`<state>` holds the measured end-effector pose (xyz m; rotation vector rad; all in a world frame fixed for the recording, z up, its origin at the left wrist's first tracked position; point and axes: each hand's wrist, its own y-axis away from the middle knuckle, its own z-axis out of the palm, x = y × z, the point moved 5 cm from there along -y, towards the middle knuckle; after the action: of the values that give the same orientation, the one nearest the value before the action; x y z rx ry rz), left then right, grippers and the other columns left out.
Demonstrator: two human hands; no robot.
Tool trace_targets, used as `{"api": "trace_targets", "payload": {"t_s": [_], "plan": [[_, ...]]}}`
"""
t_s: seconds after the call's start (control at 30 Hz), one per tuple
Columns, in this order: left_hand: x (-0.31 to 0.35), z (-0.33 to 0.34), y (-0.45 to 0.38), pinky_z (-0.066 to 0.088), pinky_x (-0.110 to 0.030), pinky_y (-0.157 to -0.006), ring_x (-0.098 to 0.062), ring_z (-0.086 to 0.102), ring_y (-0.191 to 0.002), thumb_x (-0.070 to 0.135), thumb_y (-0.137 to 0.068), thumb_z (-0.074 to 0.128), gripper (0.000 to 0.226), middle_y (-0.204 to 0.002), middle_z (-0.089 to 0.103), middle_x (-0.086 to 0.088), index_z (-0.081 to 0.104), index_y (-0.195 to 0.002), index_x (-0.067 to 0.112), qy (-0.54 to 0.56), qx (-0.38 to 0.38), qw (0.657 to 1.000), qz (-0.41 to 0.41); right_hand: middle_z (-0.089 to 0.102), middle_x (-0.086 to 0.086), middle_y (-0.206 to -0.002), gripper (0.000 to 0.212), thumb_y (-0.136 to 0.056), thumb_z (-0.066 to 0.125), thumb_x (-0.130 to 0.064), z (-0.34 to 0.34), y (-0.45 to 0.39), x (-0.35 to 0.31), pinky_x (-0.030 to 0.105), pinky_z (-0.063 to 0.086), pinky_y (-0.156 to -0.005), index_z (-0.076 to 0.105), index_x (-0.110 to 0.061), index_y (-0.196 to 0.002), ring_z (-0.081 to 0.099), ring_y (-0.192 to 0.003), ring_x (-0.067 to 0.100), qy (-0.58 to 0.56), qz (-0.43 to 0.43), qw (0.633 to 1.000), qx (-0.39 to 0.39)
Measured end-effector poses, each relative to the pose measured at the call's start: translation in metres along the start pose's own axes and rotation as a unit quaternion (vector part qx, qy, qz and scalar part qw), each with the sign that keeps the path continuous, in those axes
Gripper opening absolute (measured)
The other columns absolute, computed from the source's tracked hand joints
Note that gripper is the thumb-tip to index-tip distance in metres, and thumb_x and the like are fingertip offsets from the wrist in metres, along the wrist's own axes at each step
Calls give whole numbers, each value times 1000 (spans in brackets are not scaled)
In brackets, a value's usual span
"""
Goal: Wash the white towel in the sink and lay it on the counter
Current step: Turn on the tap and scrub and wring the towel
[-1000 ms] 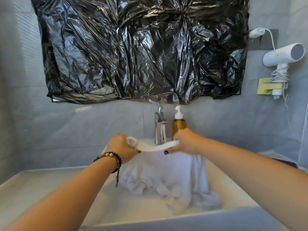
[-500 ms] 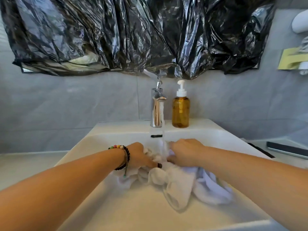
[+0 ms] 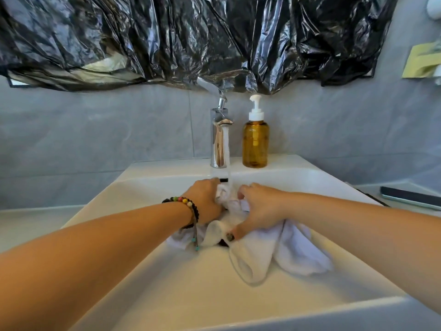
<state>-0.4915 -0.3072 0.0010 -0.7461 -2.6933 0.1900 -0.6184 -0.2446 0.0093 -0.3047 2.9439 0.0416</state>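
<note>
Fingers (image 3: 245, 188) of both hands are curled into the white towel (image 3: 260, 249); the bunched top of it is gripped between them. Left hand (image 3: 205, 199) is seen at 9 o'clock of the bunch, right hand (image 3: 260, 206) at 3 o'clock, knuckles up, the two nearly touching. Right thumb is pressed down onto a fold toward 6 o'clock.

Towel is located inside the sink (image 3: 148, 271), near the back wall of the basin. Rest of the cloth is spread across the basin floor toward 4 o'clock from the hands, in loose folds.

Water stream (image 3: 229, 168) is being run from the chrome faucet (image 3: 219, 139) at 12 o'clock and lands on the bunched cloth between the hands.

Beaded bracelet (image 3: 188, 206) is worn on the left wrist, with a cord dangling onto the towel.

Amber pump bottle (image 3: 255, 142) is stood on the sink's back ledge, just beside the faucet at its 3 o'clock. Phone (image 3: 410, 198) is laid flat on the counter (image 3: 28, 223) at the far 3 o'clock side. Black plastic sheet (image 3: 191, 37) is hung across the wall at 12 o'clock, above the faucet.
</note>
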Motion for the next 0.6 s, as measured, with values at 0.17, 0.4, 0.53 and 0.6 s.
{"api": "trace_targets", "payload": {"t_s": [0.17, 0.4, 0.53, 0.6], "plan": [[-8, -3, 11, 52, -31, -87, -18, 65, -96, 29, -82, 75, 26, -102, 71, 1, 69, -104, 18, 173, -185, 967, -35, 58, -7, -102, 51, -66, 81, -48, -4, -9, 14, 36, 53, -84, 51, -32, -104, 57, -96, 16, -63, 8, 998, -32], [-5, -9, 14, 53, -30, -91, -11, 66, -95, 54, -56, 86, 52, -99, 72, 10, 70, -99, 28, 20, -219, 975, -39, 55, 0, -105, 45, -77, 74, -25, -11, -14, -1, 33, 53, -79, 49, -25, -114, 55, -95, 19, 37, 12, 998, -48], [3, -16, 5, 56, -30, -84, -17, 64, -92, 34, -69, 82, 37, -99, 67, 0, 64, -96, 16, -37, -175, 984, -21, 58, 3, -100, 48, -75, 77, -29, -10, -11, -4, 30, 48, -67, 51, -16, -112, 57, -87, 19, 88, 50, 993, -53], [9, -20, 5, 56, -31, -80, -19, 62, -92, 35, -73, 78, 39, -101, 63, -2, 59, -101, 16, -73, -138, 988, -4, 59, 3, -102, 47, -78, 77, -28, -8, -8, -2, 31, 45, -72, 55, -12, -115, 54, -87, 19, 62, 71, 994, -55]]}}
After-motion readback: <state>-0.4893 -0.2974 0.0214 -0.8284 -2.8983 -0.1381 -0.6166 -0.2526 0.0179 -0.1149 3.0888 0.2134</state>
